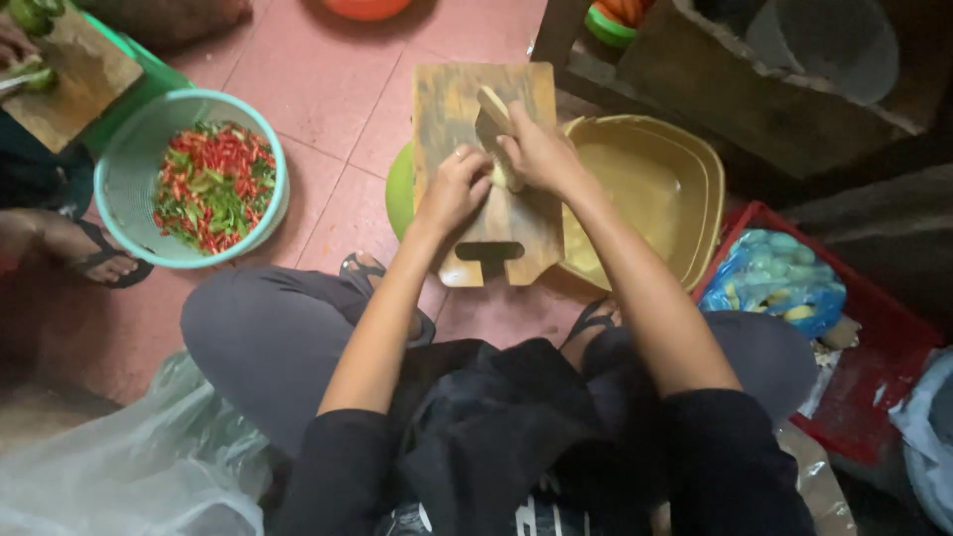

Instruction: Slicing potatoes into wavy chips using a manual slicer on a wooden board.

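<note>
I see both hands meeting over the wooden cutting board (467,119), which rests on a green stool or tub (399,189) just above the knees. The left hand (454,189) is curled, fingers bent down onto a small pale piece of food (503,177) at the board's centre; it pins the piece rather than grips around it. The right hand (536,149) is closed around the pale wooden handle of a knife (493,107), the handle end projecting toward 11 o'clock from the fist. The blade is mostly hidden by the hands; I cannot tell where its edge sits. The pale piece lies directly between the two hands, touching the left fingertips.

At 3 o'clock of the board, touching its right edge, sits a yellow-brown plastic basin (695,189). At 4 o'clock stands a red crate (884,367) holding a blue plastic bag (779,273) of pale rounded items, the bag crumpled and knotless as far as I can see. At 9 o'clock is a light teal basket (129,179) filled with red and green chillies (213,184). At 10 o'clock, far corner, a second wooden board (84,74) lies under another person's hand (15,45); that person's sandalled foot (104,263) shows at 9 o'clock. A clear plastic bag (119,467) lies crumpled at 7 o'clock. I make out no labels.
</note>
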